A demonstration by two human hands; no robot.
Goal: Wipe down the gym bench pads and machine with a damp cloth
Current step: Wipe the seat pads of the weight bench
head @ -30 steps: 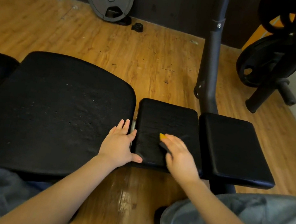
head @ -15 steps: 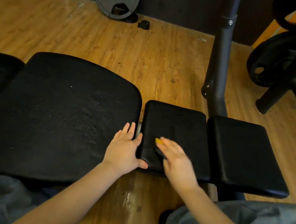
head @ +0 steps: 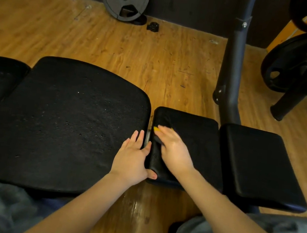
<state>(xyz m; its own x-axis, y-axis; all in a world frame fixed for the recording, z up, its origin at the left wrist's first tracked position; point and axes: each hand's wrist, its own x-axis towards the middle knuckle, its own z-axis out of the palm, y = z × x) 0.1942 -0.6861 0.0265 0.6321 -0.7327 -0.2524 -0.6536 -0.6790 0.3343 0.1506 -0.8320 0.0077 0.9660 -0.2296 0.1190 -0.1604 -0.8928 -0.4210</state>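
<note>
Head: cloth (head: 156, 129) orientation unclear.

We see moderate, warm indoor lighting. The wooden floor (head: 118, 50) is evenly lit in the upper half of the frame, with a glossy reflection at lower centre. The black pads (head: 67, 122) absorb most light; we note a soft sheen on the rightmost pad (head: 261, 163). The wall along the top edge is dark. The right hand (head: 173, 149) shows motion blur at its fingertips. Wide-angle distortion bends lines near the frame edges. Shadows are soft.
</note>
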